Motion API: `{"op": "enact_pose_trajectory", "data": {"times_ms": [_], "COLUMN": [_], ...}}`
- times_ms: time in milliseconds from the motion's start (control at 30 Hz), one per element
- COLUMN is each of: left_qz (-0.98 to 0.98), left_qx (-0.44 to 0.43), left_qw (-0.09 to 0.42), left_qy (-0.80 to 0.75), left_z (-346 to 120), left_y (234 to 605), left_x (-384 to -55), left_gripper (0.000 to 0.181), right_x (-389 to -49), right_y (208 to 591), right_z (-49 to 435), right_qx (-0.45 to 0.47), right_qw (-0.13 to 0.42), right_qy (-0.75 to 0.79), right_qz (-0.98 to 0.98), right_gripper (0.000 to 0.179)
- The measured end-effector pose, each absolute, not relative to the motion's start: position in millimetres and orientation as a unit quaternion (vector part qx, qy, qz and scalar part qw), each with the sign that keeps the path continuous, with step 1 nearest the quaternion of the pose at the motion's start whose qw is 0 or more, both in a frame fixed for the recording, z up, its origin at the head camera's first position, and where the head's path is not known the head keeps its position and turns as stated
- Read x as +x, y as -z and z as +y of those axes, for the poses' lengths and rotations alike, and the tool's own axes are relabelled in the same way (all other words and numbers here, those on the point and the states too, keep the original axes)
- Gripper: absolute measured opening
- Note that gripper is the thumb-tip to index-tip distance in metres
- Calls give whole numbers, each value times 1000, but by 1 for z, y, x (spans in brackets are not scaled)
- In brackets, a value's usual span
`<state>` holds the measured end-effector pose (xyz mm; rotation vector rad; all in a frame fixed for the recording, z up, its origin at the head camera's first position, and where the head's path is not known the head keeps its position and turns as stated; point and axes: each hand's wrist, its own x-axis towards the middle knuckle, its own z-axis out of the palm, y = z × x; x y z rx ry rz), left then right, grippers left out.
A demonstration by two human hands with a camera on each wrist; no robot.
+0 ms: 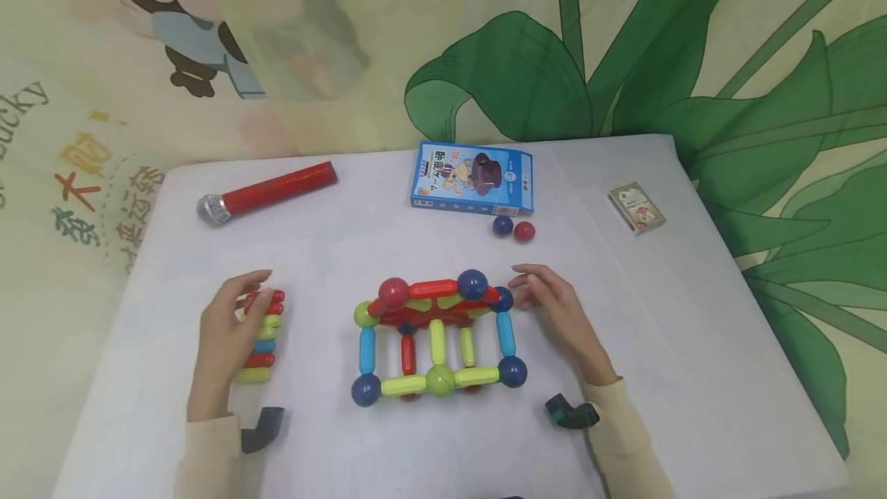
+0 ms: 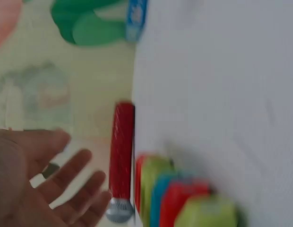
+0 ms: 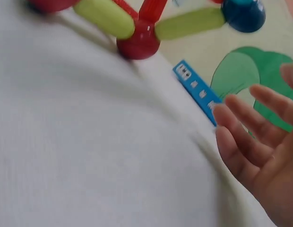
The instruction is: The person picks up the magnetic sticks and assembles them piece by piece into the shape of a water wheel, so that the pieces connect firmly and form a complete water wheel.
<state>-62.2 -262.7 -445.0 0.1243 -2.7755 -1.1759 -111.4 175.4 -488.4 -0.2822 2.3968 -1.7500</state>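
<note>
A frame of magnetic balls and rods (image 1: 440,345) in red, blue and yellow-green stands at the table's middle. On its left, my left hand (image 1: 229,322) hovers at a row of loose magnetic rods (image 1: 258,373), partly covering them. The left wrist view shows that hand (image 2: 47,184) with loosely bent, spread fingers and nothing held, beside the rods (image 2: 179,198). My right hand (image 1: 557,310) is just right of the frame's upper corner, fingers relaxed. In the right wrist view this hand (image 3: 264,137) is empty, apart from the frame's red ball (image 3: 138,41).
Behind the frame lie a blue card-game box (image 1: 471,177), a loose blue ball (image 1: 502,226) and a red ball (image 1: 524,232). A red toy microphone (image 1: 277,189) lies at the back left, a small card box (image 1: 637,207) at the back right. A printed cloth hangs behind.
</note>
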Motion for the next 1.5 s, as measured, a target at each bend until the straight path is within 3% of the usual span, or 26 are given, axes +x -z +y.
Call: {"op": "enact_pose_trajectory", "data": {"times_ms": [167,267,433,533,633,733,867,967,1100,1433,1500], "left_qz": [-952,-958,-971,-968,-941,-881,-791,-761,-754,-752,-760], "left_qx": [66,63,50,37,11,-40,-139,-207,-248,-239,-239], "left_qw": [-55,-76,-38,20,91,123,65,-3,-53,-82,-65], "left_qy": [293,271,230,246,325,455,592,615,606,609,601], "left_z": [-277,-272,-260,-255,-241,-215,-177,-153,-131,-124,-128], "left_y": [445,445,449,450,441,421,401,398,402,404,403], "left_x": [-74,-82,-97,-100,-94,-77,-46,-30,-20,-11,-10], "left_gripper": [45,44,38,37,41,44,43,41,34,31,34], "right_x": [-117,-118,-119,-120,-120,-120,-119,-118,-115,-108,-108], "right_y": [500,503,505,505,505,504,503,502,503,506,506], "right_z": [179,179,179,178,177,177,178,178,178,175,174], "right_qx": [-56,-51,-39,-36,-34,-34,-33,-27,-23,-20,-21], "right_qw": [81,75,67,70,69,62,61,65,68,61,58], "right_qy": [583,585,593,594,594,593,594,596,594,593,592], "right_qz": [806,806,801,800,801,802,802,800,802,802,804], "right_gripper": [37,35,33,33,32,31,31,32,32,31,32]}}
